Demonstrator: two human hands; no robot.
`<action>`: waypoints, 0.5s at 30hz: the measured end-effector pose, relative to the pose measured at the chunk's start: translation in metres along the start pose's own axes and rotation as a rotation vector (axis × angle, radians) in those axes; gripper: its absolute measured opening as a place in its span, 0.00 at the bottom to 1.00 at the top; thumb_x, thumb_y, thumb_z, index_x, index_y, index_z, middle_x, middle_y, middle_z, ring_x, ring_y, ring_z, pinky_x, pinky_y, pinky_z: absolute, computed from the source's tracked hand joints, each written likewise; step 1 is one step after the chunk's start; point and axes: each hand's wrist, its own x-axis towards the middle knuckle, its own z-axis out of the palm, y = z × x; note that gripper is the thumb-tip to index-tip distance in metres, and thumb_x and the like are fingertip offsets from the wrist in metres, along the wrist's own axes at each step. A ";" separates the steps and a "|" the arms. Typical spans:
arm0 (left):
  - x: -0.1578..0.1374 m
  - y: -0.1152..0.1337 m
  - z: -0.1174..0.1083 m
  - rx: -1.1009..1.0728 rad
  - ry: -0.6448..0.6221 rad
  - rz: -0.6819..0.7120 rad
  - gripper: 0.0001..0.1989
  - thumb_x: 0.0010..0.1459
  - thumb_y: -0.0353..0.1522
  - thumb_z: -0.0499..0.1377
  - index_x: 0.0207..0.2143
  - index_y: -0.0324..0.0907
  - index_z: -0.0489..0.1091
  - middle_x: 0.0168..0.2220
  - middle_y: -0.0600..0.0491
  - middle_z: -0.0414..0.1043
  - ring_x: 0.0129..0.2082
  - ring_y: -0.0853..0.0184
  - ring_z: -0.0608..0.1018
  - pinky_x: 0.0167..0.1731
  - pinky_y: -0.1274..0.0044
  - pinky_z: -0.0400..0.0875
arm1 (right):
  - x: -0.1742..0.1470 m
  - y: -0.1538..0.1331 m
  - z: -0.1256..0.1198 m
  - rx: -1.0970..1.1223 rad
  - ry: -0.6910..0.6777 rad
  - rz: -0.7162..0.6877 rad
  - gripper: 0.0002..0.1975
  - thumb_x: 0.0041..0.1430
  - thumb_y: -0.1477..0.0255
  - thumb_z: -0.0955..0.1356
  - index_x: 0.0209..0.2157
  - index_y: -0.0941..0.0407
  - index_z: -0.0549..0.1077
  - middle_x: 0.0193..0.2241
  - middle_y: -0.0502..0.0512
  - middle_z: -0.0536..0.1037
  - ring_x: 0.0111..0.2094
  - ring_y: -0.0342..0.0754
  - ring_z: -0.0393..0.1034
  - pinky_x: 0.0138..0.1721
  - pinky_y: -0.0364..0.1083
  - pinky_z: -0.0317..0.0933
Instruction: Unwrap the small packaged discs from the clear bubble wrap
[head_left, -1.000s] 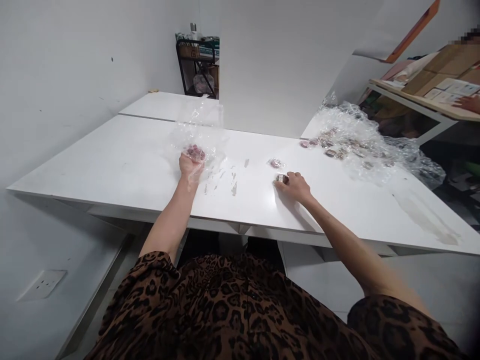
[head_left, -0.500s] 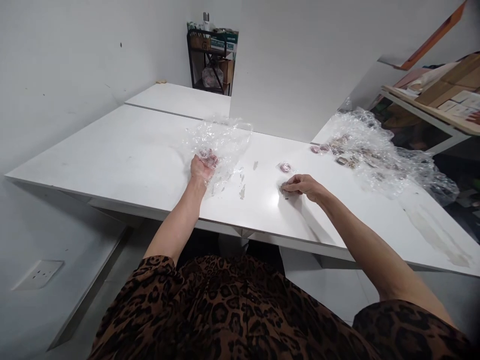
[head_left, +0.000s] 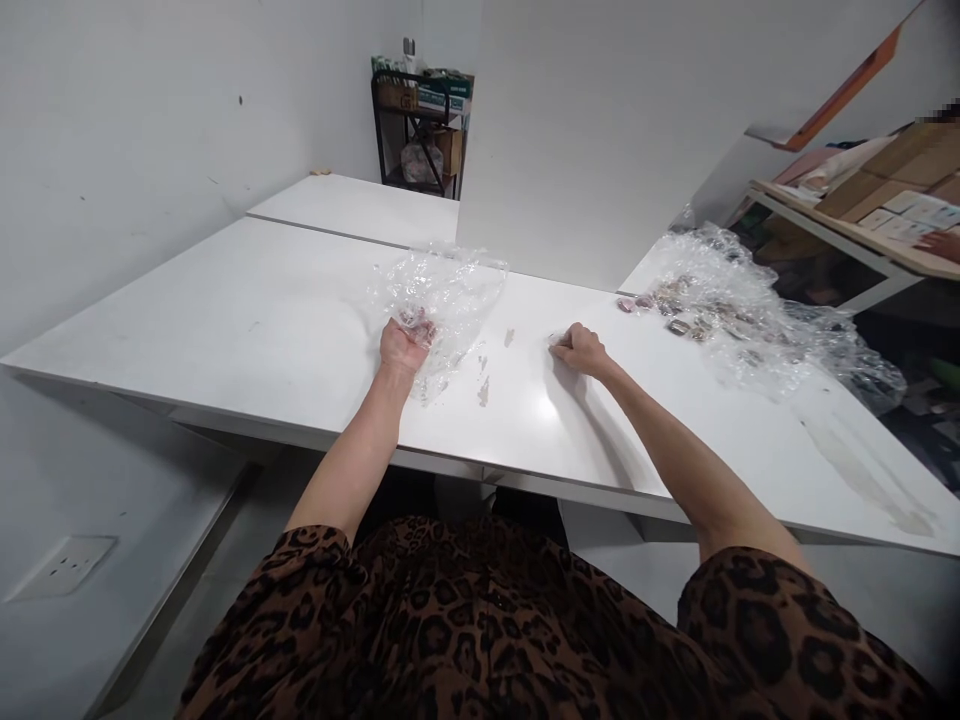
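While walls (head_left: pixel 187 100) edge the table (head_left: pixel 225 300), left hand (head_left: pixel 401 347) cups plastic (head_left: pixel 465 290); right (head_left: pixel 583 352) curls, grip unclear.

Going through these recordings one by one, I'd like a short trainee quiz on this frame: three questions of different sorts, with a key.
1. True or false: the left hand is palm up against clear plastic.
2. Where is the large plastic heap relative to the right hand? A: in front of the left hand. B: to its right.
3. Which hand is nearer the wall socket?

Key: 1 true; 2 B; 3 left hand.
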 end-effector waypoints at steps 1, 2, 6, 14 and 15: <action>-0.001 0.000 0.001 0.009 0.004 -0.009 0.13 0.65 0.25 0.46 0.29 0.42 0.66 0.21 0.56 0.71 0.17 0.71 0.70 0.25 0.78 0.66 | -0.004 0.000 0.003 -0.018 0.003 -0.024 0.17 0.52 0.66 0.74 0.35 0.54 0.62 0.41 0.57 0.72 0.46 0.54 0.66 0.50 0.52 0.62; -0.003 0.000 0.002 0.017 0.008 -0.016 0.13 0.64 0.25 0.47 0.29 0.42 0.66 0.21 0.56 0.71 0.17 0.71 0.70 0.25 0.78 0.66 | -0.008 0.000 0.004 -0.007 0.000 -0.048 0.17 0.52 0.65 0.73 0.38 0.54 0.63 0.41 0.58 0.72 0.45 0.54 0.66 0.49 0.52 0.62; -0.009 0.000 0.006 0.039 -0.019 -0.037 0.11 0.64 0.25 0.48 0.29 0.41 0.65 0.21 0.57 0.70 0.19 0.72 0.72 0.27 0.80 0.67 | -0.028 0.004 0.006 0.191 -0.029 -0.087 0.35 0.48 0.63 0.76 0.55 0.53 0.62 0.35 0.51 0.73 0.38 0.50 0.67 0.45 0.49 0.63; -0.021 0.001 0.006 0.082 -0.171 -0.112 0.12 0.70 0.30 0.48 0.36 0.41 0.69 0.29 0.54 0.76 0.17 0.76 0.68 0.21 0.81 0.64 | -0.106 -0.007 0.004 0.988 -0.334 -0.036 0.25 0.36 0.60 0.82 0.32 0.57 0.73 0.26 0.48 0.72 0.24 0.40 0.60 0.25 0.44 0.51; -0.022 0.000 0.006 0.100 -0.196 -0.123 0.12 0.71 0.32 0.47 0.38 0.42 0.70 0.31 0.53 0.77 0.17 0.76 0.67 0.21 0.81 0.65 | -0.118 -0.010 0.004 1.087 -0.332 -0.045 0.24 0.38 0.61 0.82 0.33 0.57 0.74 0.30 0.51 0.76 0.24 0.40 0.62 0.26 0.44 0.53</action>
